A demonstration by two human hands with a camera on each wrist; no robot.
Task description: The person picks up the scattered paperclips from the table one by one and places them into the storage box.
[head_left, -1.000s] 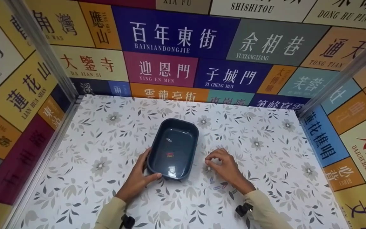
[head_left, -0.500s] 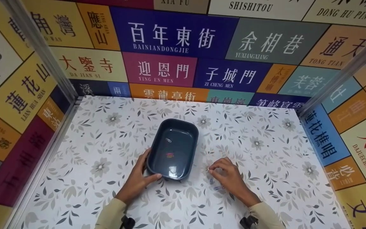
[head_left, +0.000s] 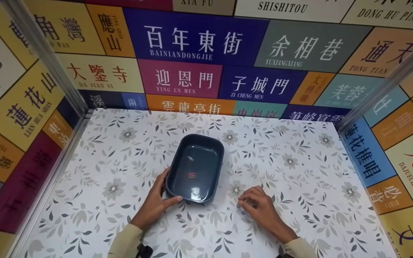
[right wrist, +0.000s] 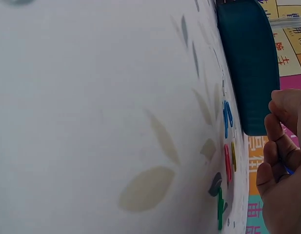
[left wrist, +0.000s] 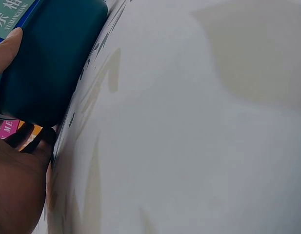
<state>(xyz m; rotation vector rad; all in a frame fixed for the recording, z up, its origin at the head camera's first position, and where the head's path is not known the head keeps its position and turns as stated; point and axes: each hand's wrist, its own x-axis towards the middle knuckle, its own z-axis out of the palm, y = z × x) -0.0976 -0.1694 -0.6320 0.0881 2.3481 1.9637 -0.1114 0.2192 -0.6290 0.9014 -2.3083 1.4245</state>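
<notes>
My left hand (head_left: 154,202) grips the near left side of a deep, dark blue rectangular tray (head_left: 219,157), thumb at the rim. In the left wrist view, the thumb (left wrist: 11,48) lies against the tray's wall. Inside the tray are a pale paper clip (head_left: 190,158) and some red and yellow ones (head_left: 191,175). Right of the tray, my right hand (head_left: 262,211) hovers low, fingers loosely bent, with nothing visible in them. It partly covers loose clips. The right wrist view shows blue clips (right wrist: 226,119), a red clip (right wrist: 227,163), a yellow clip (right wrist: 233,156) and a green clip (right wrist: 220,209) on the table.
A white table (head_left: 120,222) with a grey leaf and flower pattern lies under everything. Colourful panels (head_left: 192,43) with street names stand at the back and both sides, with metal posts (head_left: 54,61) at the corners.
My right hand has moved down and slightly right, toward the loose clips, and now hides most of them in the head view. My left hand and the tray stay put.
</notes>
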